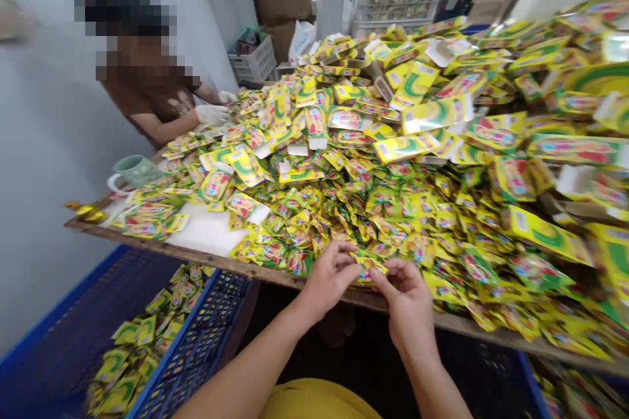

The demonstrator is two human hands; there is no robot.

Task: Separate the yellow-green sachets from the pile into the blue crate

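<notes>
My left hand (328, 278) and my right hand (407, 291) meet at the near edge of the table, both pinching a small stack of yellow-green sachets (369, 267) between the fingertips. They rest at the front of a large heap of the same sachets (393, 222) that covers the table. Flat yellow cartons (436, 114) lie mixed in farther back.
A person in white gloves (212, 114) works at the far left of the table, beside a green mug (133, 172). Blue crates (196, 340) with sachets stand on the floor at lower left. The wooden table edge (196, 255) runs in front. White crates (253, 60) and boxes stand behind.
</notes>
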